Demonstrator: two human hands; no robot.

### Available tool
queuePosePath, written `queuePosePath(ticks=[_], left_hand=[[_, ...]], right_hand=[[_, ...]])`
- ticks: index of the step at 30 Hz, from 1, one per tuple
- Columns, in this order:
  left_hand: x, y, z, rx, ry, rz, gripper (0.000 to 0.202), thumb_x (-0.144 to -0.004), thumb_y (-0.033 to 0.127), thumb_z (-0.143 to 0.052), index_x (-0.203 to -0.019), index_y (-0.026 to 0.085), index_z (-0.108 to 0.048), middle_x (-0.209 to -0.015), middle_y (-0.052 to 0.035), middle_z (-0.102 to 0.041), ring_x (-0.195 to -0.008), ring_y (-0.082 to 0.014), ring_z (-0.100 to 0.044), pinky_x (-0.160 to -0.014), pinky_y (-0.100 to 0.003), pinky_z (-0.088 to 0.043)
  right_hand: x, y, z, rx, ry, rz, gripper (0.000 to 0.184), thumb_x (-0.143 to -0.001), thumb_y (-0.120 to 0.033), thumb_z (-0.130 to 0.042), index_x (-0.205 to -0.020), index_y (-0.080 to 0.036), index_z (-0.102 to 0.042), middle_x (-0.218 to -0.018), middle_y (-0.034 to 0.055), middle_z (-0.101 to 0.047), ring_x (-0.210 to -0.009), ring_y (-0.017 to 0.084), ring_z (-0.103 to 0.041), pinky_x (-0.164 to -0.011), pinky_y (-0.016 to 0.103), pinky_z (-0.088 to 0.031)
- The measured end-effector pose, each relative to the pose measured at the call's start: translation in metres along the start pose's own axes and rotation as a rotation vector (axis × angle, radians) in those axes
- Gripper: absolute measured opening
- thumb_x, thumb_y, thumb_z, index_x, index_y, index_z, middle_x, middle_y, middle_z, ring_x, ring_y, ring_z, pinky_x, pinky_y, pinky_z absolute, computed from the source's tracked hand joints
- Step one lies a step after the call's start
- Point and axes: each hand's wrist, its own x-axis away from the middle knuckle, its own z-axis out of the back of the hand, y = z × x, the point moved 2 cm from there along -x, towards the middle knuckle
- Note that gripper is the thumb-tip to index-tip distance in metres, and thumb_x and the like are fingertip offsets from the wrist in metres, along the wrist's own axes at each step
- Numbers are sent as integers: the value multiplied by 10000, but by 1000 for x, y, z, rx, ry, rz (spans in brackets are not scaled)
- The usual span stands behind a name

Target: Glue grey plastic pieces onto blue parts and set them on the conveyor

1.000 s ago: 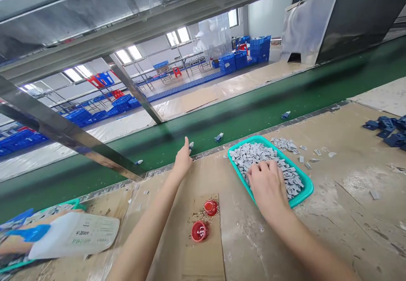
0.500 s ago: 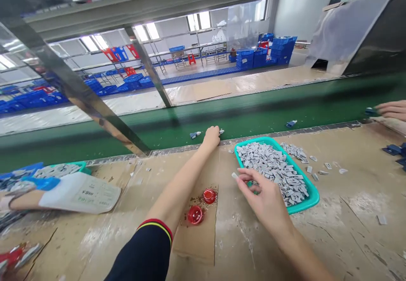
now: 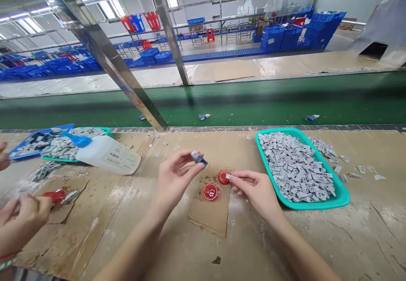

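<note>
My left hand [image 3: 174, 179] pinches a small dark blue and grey plastic part [image 3: 199, 158] between thumb and fingers, above the worktable. In my right hand [image 3: 255, 190], thumb and fingertips grip a small light grey plastic piece [image 3: 228, 177]. That piece is at the far red cup [image 3: 223, 179]; whether it touches the liquid I cannot tell. A near red cup [image 3: 211, 192] with shiny liquid sits beside it. Both cups rest on a cardboard piece [image 3: 209, 221] spotted with brown stains. Right of my right hand stands a green basket [image 3: 342, 198] heaped with grey plastic pieces [image 3: 294, 166].
A green conveyor belt [image 3: 253, 103] runs behind the table, carrying several blue-grey parts. At left lie a white bottle [image 3: 111, 156] with a blue nozzle, a blue tray [image 3: 19, 150] and another green basket [image 3: 109, 132]. A co-worker's hands [image 3: 23, 217] are at the left edge.
My left hand has come back from the belt holding the blue-grey part. My right hand has moved its grey piece from beside the basket to the far cup. The co-worker has released the bottle.
</note>
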Motion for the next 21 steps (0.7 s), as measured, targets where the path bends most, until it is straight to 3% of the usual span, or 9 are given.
queuePosePath(ticks=[3,7,12,16,21], left_hand=[[35,0,13,26,162,9,299,-660,198,-786,-934,192,-668,-951,-65,-726,-906,-207,-688,-825,-300,-580],[64,-13,11,137,254,52,279,-661,179,-786,-916,202,-676,-923,-46,-729,-898,-192,-691,-795,-259,-585],[68,-33,-3,269,244,191,258,-670,188,-784,-903,179,-673,-935,-57,-732,-891,-179,-692,-819,-247,-570],[64,-33,-11,285,251,185,261,-663,182,-788,-898,173,-675,-935,-61,-733,-895,-179,-689,-805,-242,-571],[66,-29,-27,308,264,167,253,-626,143,-800,-846,173,-678,-885,-47,-736,-857,-178,-692,-752,-238,-586]], right_hand=[[-3,7,-2,-25,0,-43,365,-661,-463,-776,-814,-136,-725,-722,90,-720,-610,160,-619,-550,258,-488],[-7,14,-3,-13,3,-53,375,-662,-463,-779,-821,-130,-716,-753,101,-723,-624,158,-622,-568,259,-493],[-6,10,-5,17,33,-51,348,-662,-439,-786,-796,-128,-703,-742,90,-713,-643,157,-616,-580,251,-489],[1,1,-1,-63,4,-37,297,-683,-397,-792,-802,-141,-700,-738,57,-701,-645,123,-587,-589,210,-469],[15,-12,2,-223,-135,-87,205,-732,-337,-775,-794,-156,-701,-656,5,-645,-577,73,-529,-531,155,-416]])
